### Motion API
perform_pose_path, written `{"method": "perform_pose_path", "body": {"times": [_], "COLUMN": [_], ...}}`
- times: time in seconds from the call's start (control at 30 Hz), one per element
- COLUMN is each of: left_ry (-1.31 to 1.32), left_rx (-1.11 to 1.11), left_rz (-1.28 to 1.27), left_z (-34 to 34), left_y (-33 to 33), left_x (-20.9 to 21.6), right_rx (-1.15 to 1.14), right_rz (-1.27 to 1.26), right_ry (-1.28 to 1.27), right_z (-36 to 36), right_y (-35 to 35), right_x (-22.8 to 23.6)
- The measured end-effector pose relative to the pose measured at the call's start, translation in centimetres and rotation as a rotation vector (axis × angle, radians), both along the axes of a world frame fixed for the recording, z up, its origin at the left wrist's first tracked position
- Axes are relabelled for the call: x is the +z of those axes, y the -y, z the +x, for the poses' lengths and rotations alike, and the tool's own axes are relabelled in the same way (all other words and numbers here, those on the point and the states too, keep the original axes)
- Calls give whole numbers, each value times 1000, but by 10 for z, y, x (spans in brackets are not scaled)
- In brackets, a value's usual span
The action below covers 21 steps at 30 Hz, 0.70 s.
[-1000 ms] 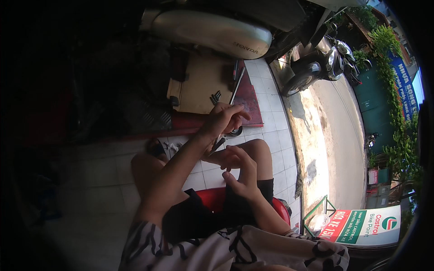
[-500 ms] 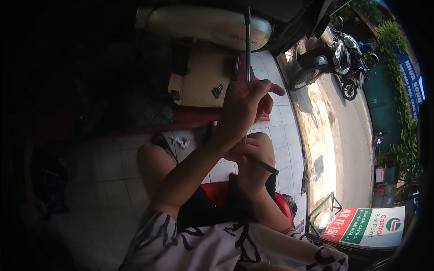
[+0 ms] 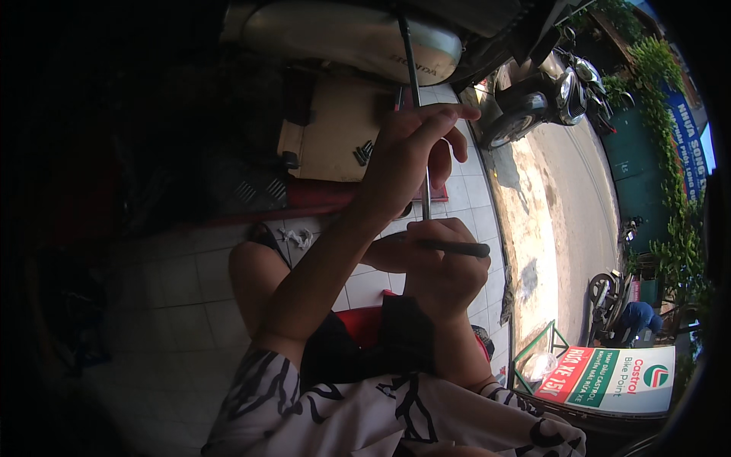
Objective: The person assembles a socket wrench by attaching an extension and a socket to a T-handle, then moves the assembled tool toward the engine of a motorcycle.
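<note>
A long T-handle wrench (image 3: 426, 202) runs up from my lap, its top end reaching the dark underside beside a rounded silver motorbike part (image 3: 343, 39). Its dark crossbar (image 3: 454, 247) lies in my right hand (image 3: 449, 274), which is closed in a fist at the lower end. Higher up, my left hand (image 3: 411, 156) is loosely curled about the shaft, index finger stretched to the right. Part of the shaft is hidden behind it. What the tip of the wrench touches is too dark to tell.
Several small bolts (image 3: 363, 154) lie on a tan board (image 3: 327, 126) beyond my left hand. White scraps (image 3: 299, 238) rest on the tiled floor (image 3: 171, 293). At the right, parked motorbikes (image 3: 525, 118) and a signboard (image 3: 609, 381) stand by the street. Under me is a red stool (image 3: 359, 324).
My right hand has moved right and turned the crossbar to nearly level. The shaft tilts more to the left at its top. A motorbike with a person in blue has appeared on the street.
</note>
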<state>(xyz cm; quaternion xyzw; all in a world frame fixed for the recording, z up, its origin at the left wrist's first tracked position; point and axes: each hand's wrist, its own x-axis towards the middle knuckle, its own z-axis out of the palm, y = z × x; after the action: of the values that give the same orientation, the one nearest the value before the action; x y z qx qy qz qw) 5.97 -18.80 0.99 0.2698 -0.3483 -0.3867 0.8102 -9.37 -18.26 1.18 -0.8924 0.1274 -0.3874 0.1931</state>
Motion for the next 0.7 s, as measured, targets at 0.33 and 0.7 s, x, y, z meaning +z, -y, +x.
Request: {"method": "perform_pose_path", "body": {"times": [0.33,0.7], "left_ry": [167,175], "left_rx": [-48,32], "left_rz": [-29,-51], "left_z": [10,11], "left_y": [-4,-14], "left_x": [5,12], "right_rx": [-83,-73], "right_rz": [81,156], "right_ry": [10,159], "right_z": [4,15], "right_y": [0,16], "right_x": [22,43]}}
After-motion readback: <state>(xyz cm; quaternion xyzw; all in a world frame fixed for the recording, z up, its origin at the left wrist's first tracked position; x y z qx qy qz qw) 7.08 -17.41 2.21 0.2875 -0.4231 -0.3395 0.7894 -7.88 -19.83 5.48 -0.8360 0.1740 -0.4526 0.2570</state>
